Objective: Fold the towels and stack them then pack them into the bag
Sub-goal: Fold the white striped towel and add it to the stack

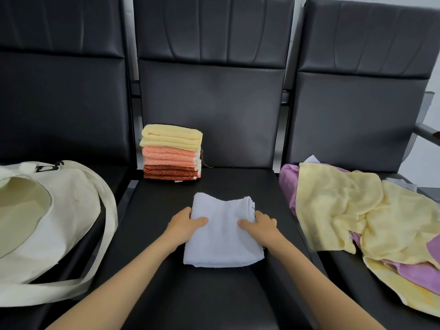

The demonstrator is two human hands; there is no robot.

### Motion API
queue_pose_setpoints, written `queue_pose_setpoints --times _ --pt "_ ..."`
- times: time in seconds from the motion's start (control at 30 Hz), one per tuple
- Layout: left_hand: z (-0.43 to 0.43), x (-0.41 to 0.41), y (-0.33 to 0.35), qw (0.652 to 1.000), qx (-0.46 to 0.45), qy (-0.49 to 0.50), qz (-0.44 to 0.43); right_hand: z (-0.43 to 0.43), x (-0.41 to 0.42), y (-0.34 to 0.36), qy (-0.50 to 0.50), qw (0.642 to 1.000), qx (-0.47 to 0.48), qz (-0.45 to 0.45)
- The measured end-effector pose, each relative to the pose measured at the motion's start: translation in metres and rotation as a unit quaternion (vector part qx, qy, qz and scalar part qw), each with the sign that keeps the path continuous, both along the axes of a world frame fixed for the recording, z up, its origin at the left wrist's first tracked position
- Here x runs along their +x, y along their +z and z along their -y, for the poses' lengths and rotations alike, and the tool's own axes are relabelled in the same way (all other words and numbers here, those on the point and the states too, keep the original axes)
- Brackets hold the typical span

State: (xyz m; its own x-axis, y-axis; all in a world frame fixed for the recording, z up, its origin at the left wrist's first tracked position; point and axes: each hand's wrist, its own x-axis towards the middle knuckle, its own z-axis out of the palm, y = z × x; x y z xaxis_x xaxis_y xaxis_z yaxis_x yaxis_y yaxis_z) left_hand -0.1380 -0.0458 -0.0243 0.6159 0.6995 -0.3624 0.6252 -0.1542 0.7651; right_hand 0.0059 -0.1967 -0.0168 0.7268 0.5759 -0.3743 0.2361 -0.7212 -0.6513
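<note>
A folded white towel (pixel 222 232) lies on the middle black seat. My left hand (pixel 187 223) grips its left edge, thumb on top and fingers under the fold. My right hand (pixel 260 223) grips its right edge the same way. Behind it, at the seat's back left, stands a stack of folded towels (pixel 172 152): yellow on top, pink in the middle, rust at the bottom. A cream cloth bag (pixel 47 225) lies open on the left seat. A loose pile of yellow and purple towels (pixel 362 210) covers the right seat.
Three black padded seats (pixel 214 294) stand in a row with tall backrests (pixel 212 103). The bag's long strap (pixel 108 225) hangs over the gap between the left and middle seats. A metal armrest (pixel 428 133) juts out at the far right.
</note>
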Motion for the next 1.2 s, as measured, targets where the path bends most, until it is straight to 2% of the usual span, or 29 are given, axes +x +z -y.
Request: queue_pose_setpoints --times 0.1,0.27,0.47,0.57,0.7,0.8,0.93,1.07,1.2 --pt "-0.001 -0.002 0.013 0.986 -0.114 0.045 0.109 0.005 0.006 0.01 -0.071 0.977 0.152 -0.135" --pt "-0.009 -0.005 0.026 0.957 -0.149 0.06 0.242 0.008 0.023 0.017 -0.08 0.931 0.292 -0.205" --pt "-0.009 -0.008 0.034 0.96 -0.168 -0.026 0.221 0.014 0.027 0.026 -0.002 0.923 0.307 -0.232" --pt "-0.008 -0.006 0.033 0.97 -0.098 -0.02 0.222 0.017 0.027 0.03 0.041 0.93 0.315 -0.182" --pt "-0.004 -0.004 0.033 0.981 0.014 -0.043 0.191 0.017 0.024 0.033 0.089 0.96 0.266 -0.014" --pt "0.005 -0.002 0.034 0.98 0.104 -0.073 0.152 0.018 0.023 0.034 0.088 0.965 0.229 0.087" --pt "0.009 -0.001 0.033 0.967 0.188 -0.061 0.159 0.019 0.024 0.032 0.078 0.966 0.186 0.164" --pt "0.011 -0.002 0.033 0.947 0.252 -0.039 0.197 0.015 0.023 0.029 0.079 0.959 0.142 0.233" --pt "0.005 -0.004 0.038 0.953 0.241 -0.052 0.175 0.015 0.024 0.029 0.087 0.947 0.138 0.278"
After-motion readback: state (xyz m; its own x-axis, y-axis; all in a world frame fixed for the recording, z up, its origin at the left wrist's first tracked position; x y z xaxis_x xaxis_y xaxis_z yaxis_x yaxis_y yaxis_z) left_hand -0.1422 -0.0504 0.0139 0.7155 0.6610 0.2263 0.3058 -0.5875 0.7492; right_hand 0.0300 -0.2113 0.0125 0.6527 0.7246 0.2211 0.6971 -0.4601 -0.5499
